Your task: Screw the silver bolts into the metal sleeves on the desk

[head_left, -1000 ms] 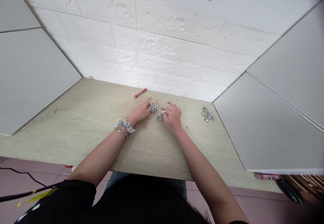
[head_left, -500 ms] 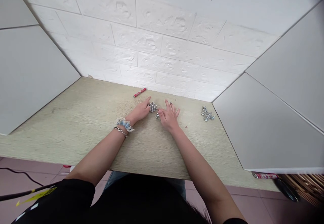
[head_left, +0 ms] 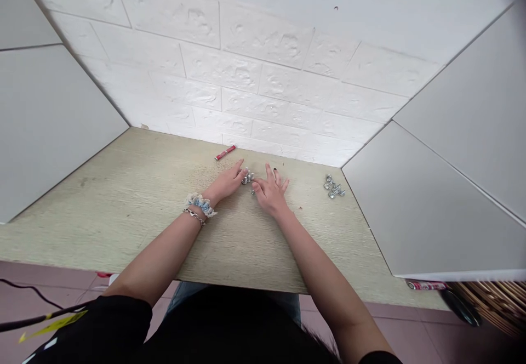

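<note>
Close to the middle of the table lies a small cluster of silvery metal fittings, perhaps screws or bolts [head_left: 248, 177]. My left hand [head_left: 227, 182] rests against its left side, index finger stretched out and thumb at the pieces. On the other side, my right hand [head_left: 271, 192] has its fingers spread, one fingertip pointing at the cluster and seeming to touch it. A single similar fitting [head_left: 253, 192] sits by the right thumb, partly covered. More of these metal fittings [head_left: 334, 187] lie in a loose group to the right.
A red tube-shaped marker [head_left: 225, 153] lies near the white brick-patterned wall [head_left: 242, 70]. Grey panels [head_left: 444, 199] stand at both sides of the wooden table [head_left: 152, 188]. At the front right corner are a red patterned roll [head_left: 427, 285] and a brown slatted object [head_left: 489, 303].
The whole view has shifted slightly. My left thumb now lies a little further over the cluster; the right hand stays spread beside it, covering more of the single fitting.
</note>
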`<act>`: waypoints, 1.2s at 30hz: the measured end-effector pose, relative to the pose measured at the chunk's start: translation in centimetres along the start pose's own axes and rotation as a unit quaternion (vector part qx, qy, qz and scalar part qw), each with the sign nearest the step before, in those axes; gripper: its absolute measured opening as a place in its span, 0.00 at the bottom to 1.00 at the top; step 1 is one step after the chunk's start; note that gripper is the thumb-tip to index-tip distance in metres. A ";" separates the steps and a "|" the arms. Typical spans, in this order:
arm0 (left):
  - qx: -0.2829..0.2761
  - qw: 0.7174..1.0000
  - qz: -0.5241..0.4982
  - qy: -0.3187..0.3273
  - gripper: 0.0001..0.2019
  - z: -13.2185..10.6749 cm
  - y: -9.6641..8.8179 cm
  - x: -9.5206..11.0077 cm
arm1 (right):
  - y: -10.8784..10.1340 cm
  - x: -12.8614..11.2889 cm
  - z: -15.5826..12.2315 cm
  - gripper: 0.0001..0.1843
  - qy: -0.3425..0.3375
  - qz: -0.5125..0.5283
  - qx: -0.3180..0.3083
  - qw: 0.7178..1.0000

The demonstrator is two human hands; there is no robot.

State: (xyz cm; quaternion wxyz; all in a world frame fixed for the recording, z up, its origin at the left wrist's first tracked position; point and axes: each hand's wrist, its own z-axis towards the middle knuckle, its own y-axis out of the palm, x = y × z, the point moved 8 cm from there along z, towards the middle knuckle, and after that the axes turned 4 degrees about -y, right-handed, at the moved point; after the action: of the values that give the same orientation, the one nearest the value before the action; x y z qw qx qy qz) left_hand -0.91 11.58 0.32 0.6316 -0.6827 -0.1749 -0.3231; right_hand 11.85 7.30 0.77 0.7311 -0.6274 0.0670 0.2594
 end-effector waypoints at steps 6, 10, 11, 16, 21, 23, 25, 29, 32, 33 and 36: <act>-0.001 1.000 -0.008 -0.017 0.31 -0.2 -0.2 0.0 | 0.1 0.0 0.0 0.29 0.006 -0.002 -0.012 1.000; -0.002 1.000 -0.007 -0.018 0.31 -0.1 -0.1 -0.2 | 0.3 0.0 0.1 0.29 0.011 -0.006 -0.024 1.000; -0.001 1.000 -0.006 -0.017 0.31 -0.1 -0.1 -0.3 | 0.4 0.0 0.1 0.29 0.012 -0.005 -0.027 1.000; 0.003 1.000 -0.008 -0.017 0.32 0.0 0.0 -0.4 | 0.6 0.0 0.1 0.30 0.015 0.003 -0.046 0.999; 0.000 1.000 -0.016 -0.021 0.32 -0.1 -0.1 -0.4 | 0.5 -0.1 0.1 0.31 0.017 0.012 -0.051 0.998; 0.001 1.000 -0.016 -0.019 0.32 -0.1 -0.2 -0.3 | 0.5 0.0 0.1 0.31 0.017 0.010 -0.049 0.999; 0.002 1.000 -0.016 -0.019 0.32 -0.1 -0.2 -0.2 | 0.6 0.1 0.1 0.31 0.014 0.003 -0.048 0.999; -0.003 1.000 -0.008 -0.025 0.32 -0.2 -0.2 -0.1 | 0.7 -0.1 0.2 0.29 0.000 -0.008 -0.035 0.999; 0.003 1.000 0.013 -0.027 0.33 -0.4 -0.6 0.1 | -0.8 -0.5 -0.1 0.29 -0.022 -0.018 0.014 1.000; 0.013 0.999 0.030 -0.027 0.33 -0.6 -1.1 0.3 | -1.8 -0.5 -0.2 0.28 -0.027 -0.024 0.040 0.999; 0.070 0.990 0.123 -0.015 0.33 -1.4 -3.4 1.9 | -4.7 0.8 -0.6 0.27 -0.016 -0.042 0.085 0.995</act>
State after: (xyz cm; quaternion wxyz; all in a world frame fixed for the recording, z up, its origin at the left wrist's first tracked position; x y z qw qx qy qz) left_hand -2.03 10.37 4.08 0.7100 -0.6579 -0.1212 -0.2200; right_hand 14.87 6.60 4.45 0.7928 -0.5612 0.0503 0.2321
